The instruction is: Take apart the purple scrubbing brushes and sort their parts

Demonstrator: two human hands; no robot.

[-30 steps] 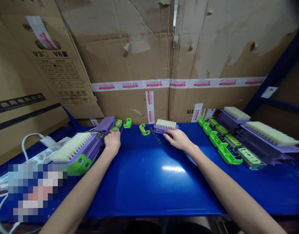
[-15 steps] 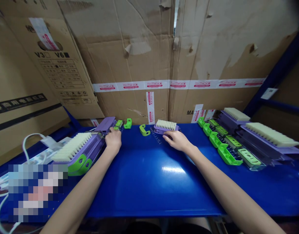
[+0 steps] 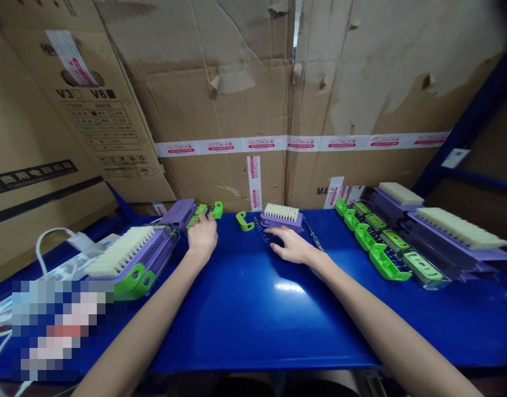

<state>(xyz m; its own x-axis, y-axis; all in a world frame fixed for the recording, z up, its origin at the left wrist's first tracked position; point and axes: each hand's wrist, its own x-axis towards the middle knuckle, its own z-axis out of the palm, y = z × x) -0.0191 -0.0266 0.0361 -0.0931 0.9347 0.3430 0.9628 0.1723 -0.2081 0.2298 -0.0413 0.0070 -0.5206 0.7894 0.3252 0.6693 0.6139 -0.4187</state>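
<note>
My left hand [image 3: 203,237] is at the back left, fingers bent together over small green parts [image 3: 201,210] and thin metal springs. Whatever its fingertips hold is hidden. Just beyond it lie a green end piece [image 3: 216,210] and a purple housing [image 3: 182,213]. My right hand [image 3: 292,244] rests lower right of centre, thumb and forefinger apart, beside a row of small springs [image 3: 260,229] on the table. Behind it sits a purple brush head [image 3: 281,215] with cream bristles. A curved green end piece [image 3: 244,221] lies left of the springs. A slim dark pointed tool [image 3: 313,236] lies by my right wrist.
Green end pieces [image 3: 365,238], green blocks [image 3: 394,240] in clear casing and purple brush heads [image 3: 462,227] line the right side. A brush [image 3: 123,251] and a power strip [image 3: 57,270] with white cables are on the left. Cardboard [image 3: 220,110] walls the blue table's [image 3: 245,309] back.
My left hand has moved right, towards the green parts and springs. My right hand has left the brush head, shifting slightly down and left to the springs; the dark tool now shows.
</note>
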